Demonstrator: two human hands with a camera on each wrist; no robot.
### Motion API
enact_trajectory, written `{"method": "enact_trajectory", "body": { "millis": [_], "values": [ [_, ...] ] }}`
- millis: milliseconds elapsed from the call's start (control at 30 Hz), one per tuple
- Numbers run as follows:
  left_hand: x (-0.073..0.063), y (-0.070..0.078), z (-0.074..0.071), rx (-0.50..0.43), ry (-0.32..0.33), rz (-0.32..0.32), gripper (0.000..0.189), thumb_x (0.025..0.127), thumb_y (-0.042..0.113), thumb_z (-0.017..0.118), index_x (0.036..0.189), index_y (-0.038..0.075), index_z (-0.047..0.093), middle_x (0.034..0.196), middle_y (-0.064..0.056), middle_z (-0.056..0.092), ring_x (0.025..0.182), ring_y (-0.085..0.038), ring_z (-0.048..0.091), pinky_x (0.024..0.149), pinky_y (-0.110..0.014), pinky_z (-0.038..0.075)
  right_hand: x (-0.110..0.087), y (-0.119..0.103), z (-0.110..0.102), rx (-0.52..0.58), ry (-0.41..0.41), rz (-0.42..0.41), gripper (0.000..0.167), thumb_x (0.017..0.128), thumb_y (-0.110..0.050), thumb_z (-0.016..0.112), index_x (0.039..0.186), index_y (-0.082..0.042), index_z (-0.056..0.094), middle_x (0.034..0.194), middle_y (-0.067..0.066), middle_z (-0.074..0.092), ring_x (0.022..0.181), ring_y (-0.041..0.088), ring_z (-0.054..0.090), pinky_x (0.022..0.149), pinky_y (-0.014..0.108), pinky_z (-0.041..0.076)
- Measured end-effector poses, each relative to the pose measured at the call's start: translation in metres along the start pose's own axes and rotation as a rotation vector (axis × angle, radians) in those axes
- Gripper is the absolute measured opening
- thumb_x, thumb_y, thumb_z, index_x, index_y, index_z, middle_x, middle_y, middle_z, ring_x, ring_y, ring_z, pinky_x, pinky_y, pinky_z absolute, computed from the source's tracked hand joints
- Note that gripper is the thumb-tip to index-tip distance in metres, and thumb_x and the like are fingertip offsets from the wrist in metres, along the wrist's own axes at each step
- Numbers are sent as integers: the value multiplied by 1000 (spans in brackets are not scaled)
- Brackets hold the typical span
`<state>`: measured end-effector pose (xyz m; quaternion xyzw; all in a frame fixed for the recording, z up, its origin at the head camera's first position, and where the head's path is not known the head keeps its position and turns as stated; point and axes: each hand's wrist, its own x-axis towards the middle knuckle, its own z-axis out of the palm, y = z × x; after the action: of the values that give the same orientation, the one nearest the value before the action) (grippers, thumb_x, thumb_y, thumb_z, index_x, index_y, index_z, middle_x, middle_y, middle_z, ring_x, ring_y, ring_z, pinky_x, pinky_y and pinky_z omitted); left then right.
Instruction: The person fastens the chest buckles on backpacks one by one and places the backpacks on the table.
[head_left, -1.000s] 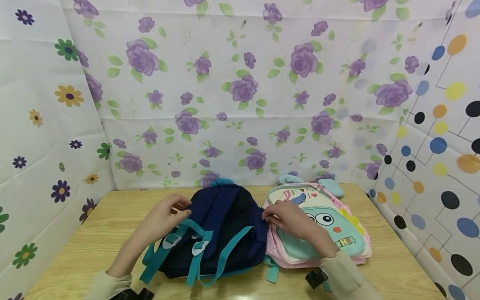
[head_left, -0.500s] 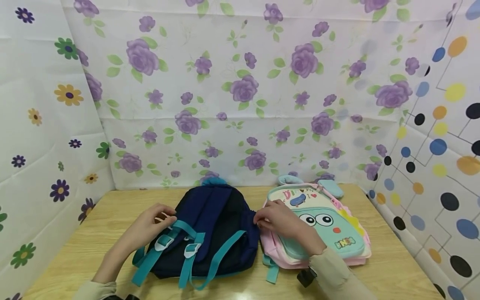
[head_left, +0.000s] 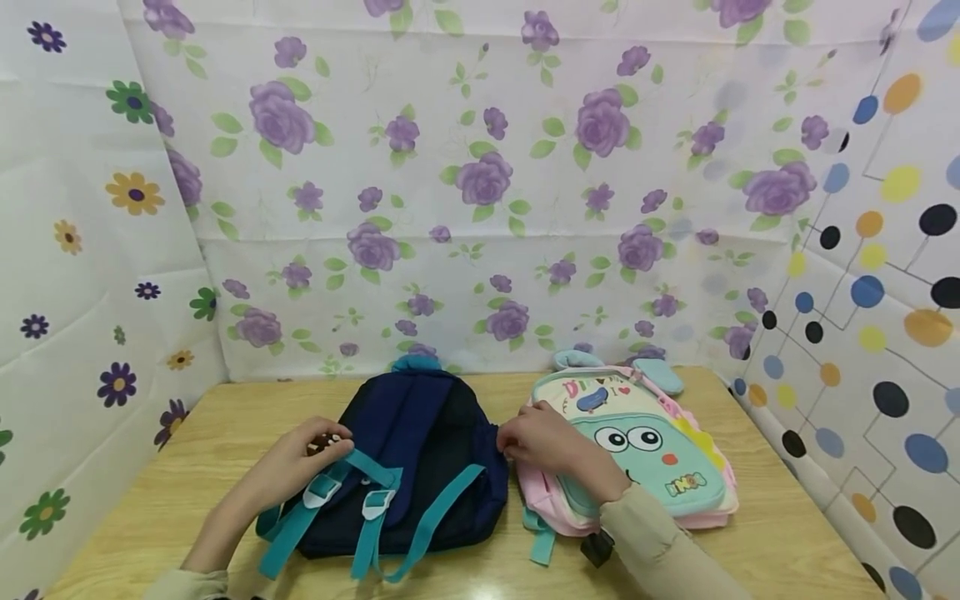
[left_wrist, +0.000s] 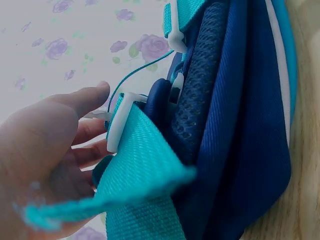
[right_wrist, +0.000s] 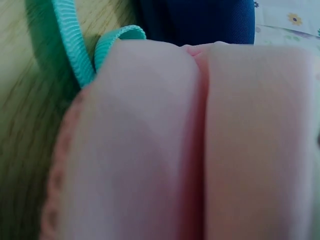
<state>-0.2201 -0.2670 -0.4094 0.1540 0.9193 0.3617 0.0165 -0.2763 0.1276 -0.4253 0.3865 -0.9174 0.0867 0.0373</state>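
A navy backpack (head_left: 446, 437) with teal straps (head_left: 431, 521) lies strap side up on the table, left of centre. At its left side my left hand (head_left: 296, 462) holds its edge by the strap. In the left wrist view that hand (left_wrist: 55, 145) has its thumb beside a white buckle (left_wrist: 120, 122) and its fingers partly hidden behind the strap. My right hand (head_left: 543, 437) pinches the backpack's right side, reaching over the pink backpack (head_left: 667, 479) with a cartoon face. Pink fabric (right_wrist: 135, 140) fills the right wrist view and hides the right fingers.
The wooden table (head_left: 195, 467) extends around both backpacks, which lie close together. A flowered curtain (head_left: 480, 250) stands behind, with a dotted sheet (head_left: 847, 350) at the right. A teal strap (head_left: 542, 546) of the pink backpack trails toward the front.
The navy backpack has slid left and slightly toward the front, with both hands moving along with it. A gap has opened between it and the pink backpack, which stays in place.
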Motion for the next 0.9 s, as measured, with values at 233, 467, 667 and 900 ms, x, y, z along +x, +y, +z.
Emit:
{"method": "enact_trajectory", "body": {
  "millis": [233, 467, 667, 900],
  "values": [
    [-3, -5, 1, -4, 7, 56, 36, 102, 41, 54, 124, 14, 64, 114, 0, 61, 97, -10, 59, 81, -26, 51, -3, 2, 1, -7, -15, 15, 6, 92, -22, 70, 91, -26, 74, 89, -15, 70, 87, 10, 59, 87, 40, 44],
    [-5, -5, 0, -20, 19, 122, 30, 102, 35, 55, 123, 16, 64, 110, 3, 61, 93, -8, 57, 79, -26, 51, -10, 5, -3, 67, 50, -4, 6, 93, -20, 68, 93, -24, 73, 92, -12, 69, 84, 6, 61, 82, 31, 52],
    [-6, -7, 1, -31, 15, 126, 34, 100, 35, 59, 127, 15, 63, 113, 4, 62, 96, -7, 60, 83, -26, 52, -14, 5, -6, 124, 84, 6, 7, 96, -22, 65, 99, -23, 72, 98, -11, 68, 89, 6, 62, 84, 29, 53],
    [-7, -10, 2, -15, 27, 189, 35, 96, 31, 66, 127, 13, 62, 115, 3, 62, 97, -8, 61, 84, -28, 53, -14, -5, -16, 197, 141, -41, 13, 97, -20, 65, 107, -16, 72, 101, -6, 70, 93, 11, 65, 85, 30, 54]
  ]
}}
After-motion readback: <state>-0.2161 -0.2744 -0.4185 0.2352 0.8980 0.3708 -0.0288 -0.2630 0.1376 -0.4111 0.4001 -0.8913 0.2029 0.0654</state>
